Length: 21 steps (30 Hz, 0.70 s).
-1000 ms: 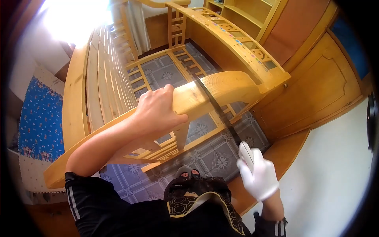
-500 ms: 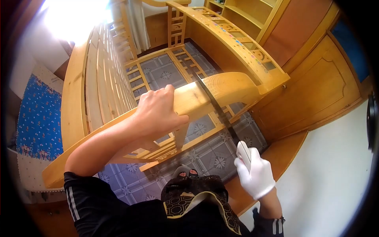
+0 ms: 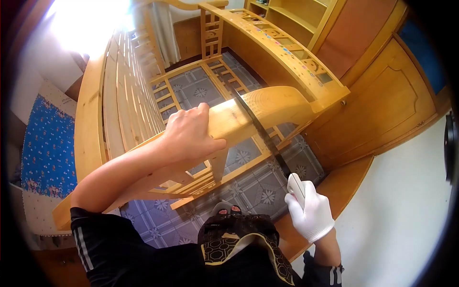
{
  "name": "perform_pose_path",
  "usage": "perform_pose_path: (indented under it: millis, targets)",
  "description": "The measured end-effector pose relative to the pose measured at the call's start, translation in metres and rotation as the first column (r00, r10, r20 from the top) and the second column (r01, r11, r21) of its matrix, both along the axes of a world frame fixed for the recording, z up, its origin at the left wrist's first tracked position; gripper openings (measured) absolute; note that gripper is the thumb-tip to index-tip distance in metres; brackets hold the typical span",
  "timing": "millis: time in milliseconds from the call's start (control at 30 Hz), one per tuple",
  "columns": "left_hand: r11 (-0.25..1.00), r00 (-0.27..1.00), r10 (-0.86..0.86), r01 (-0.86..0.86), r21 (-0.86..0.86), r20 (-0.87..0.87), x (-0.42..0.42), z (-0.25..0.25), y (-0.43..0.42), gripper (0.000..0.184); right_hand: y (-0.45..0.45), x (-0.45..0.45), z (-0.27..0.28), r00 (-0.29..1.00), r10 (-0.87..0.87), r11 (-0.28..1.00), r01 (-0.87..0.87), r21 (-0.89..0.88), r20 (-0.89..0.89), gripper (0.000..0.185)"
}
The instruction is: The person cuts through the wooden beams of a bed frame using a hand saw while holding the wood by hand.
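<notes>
My bare left hand [image 3: 189, 131] is closed over the edge of a thick, curved wooden bed rail [image 3: 279, 103], with the thumb on its near side. In my right hand [image 3: 311, 214], which wears a white glove, is the pale handle of a handsaw [image 3: 271, 146]. The saw's long dark blade lies across the rail, a little to the right of my left hand, and its tip reaches past the far edge. I cannot make out how deep the blade sits in the wood.
Slatted bed-frame parts [image 3: 134, 86] stand on the left. Beyond the rail is a decorated guard rail [image 3: 291, 50], with a wooden door [image 3: 382, 95] to the right. Patterned tiles [image 3: 239, 191] cover the floor, and blue floral fabric [image 3: 48, 148] lies at left.
My left elbow has shifted slightly left, while that hand keeps its hold on the rail. The saw stays across the same place, with hardly any visible movement.
</notes>
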<state>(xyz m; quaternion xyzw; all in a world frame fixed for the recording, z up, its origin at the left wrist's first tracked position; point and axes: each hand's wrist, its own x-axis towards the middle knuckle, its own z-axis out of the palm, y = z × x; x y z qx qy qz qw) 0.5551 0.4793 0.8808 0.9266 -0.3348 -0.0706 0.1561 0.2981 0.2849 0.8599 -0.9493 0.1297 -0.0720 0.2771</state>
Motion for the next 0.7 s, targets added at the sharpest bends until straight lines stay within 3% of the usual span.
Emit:
perform_pose_path:
  millis: [100, 167, 200, 233, 267, 333, 400, 500, 567, 700]
  targets:
    - [1.000, 1.000, -0.012, 0.012, 0.023, -0.009, -0.001, 0.002, 0.001, 0.058, 0.010, -0.014, 0.011, 1.000, -0.013, 1.000, 0.012, 0.014, 0.026, 0.035]
    - [1.000, 1.000, -0.007, 0.007, 0.019, -0.018, 0.000, 0.004, 0.001, 0.059, 0.012, -0.042, 0.027, 0.994, 0.111, 0.978, -0.108, -0.176, 0.005, 0.033]
    - [1.000, 1.000, -0.002, 0.003, 0.024, -0.027, -0.001, 0.004, 0.000, 0.059, 0.012, -0.065, 0.022, 1.000, -0.006, 0.990, 0.003, -0.143, -0.024, 0.028]
    - [1.000, 0.999, 0.002, -0.001, 0.029, -0.033, 0.000, 0.004, -0.001, 0.058, 0.022, -0.082, 0.036, 0.976, -0.176, 0.984, 0.170, -0.058, -0.129, 0.009]
    - [1.000, 0.999, 0.014, -0.014, 0.020, -0.038, -0.001, 0.003, -0.001, 0.058, 0.024, -0.097, 0.048, 0.892, -0.285, 0.943, 0.326, 0.063, -0.351, 0.010]
    - [1.000, 1.000, 0.003, -0.003, 0.001, -0.022, -0.001, 0.002, -0.001, 0.058, 0.023, -0.093, 0.043, 0.953, -0.256, 0.964, 0.265, 0.035, -0.164, 0.009]
    - [1.000, 1.000, -0.011, 0.011, -0.008, -0.009, 0.001, 0.004, -0.001, 0.058, 0.006, -0.050, 0.029, 0.999, 0.019, 0.990, -0.023, -0.137, -0.031, 0.034]
    - [1.000, 1.000, -0.006, 0.006, -0.010, -0.022, -0.001, 0.004, 0.002, 0.059, 0.001, 0.004, 0.014, 0.995, 0.067, 0.995, -0.072, -0.068, -0.077, 0.034]
    - [1.000, 0.999, -0.018, 0.018, 0.007, -0.031, 0.000, 0.005, 0.000, 0.059, -0.001, 0.005, 0.005, 1.000, -0.027, 0.999, 0.026, 0.025, 0.016, 0.036]
    - [1.000, 1.000, 0.000, 0.000, 0.012, -0.025, 0.000, 0.004, 0.001, 0.060, 0.013, -0.018, 0.015, 0.999, 0.020, 0.999, -0.019, -0.048, 0.032, 0.032]
